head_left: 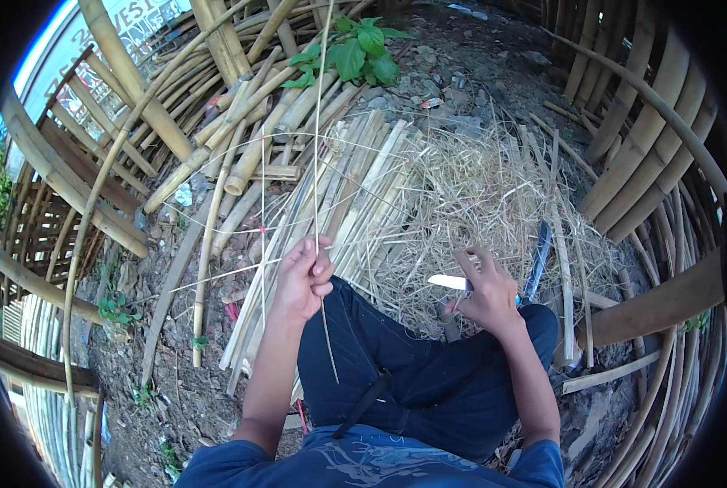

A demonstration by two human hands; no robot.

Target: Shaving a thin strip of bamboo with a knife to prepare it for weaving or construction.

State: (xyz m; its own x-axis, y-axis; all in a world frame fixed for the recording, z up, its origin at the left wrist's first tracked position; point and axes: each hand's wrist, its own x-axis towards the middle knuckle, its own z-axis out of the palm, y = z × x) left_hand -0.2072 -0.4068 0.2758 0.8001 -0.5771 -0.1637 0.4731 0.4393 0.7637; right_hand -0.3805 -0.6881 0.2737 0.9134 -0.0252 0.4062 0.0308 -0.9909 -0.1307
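My left hand (305,279) is closed in a pinch round a long, thin bamboo strip (318,146). The strip runs from the top of the view down past my hand, its lower end over my thigh. To the right, my right hand (490,294) grips a small knife (449,281); its short bright blade points left, while the handle is mostly hidden by my fingers. The blade and the strip are apart. Ahead of my knees lie split bamboo slats (363,183) in a row, beside a heap of pale shavings (477,195).
A bluish long blade (539,262) lies on the shavings near my right knee. Bamboo poles (270,146) are stacked at the far left, by a leafy plant (362,53). Bamboo fencing (656,122) stands on the right. A thin strip with red marks (263,195) stands left of my hand.
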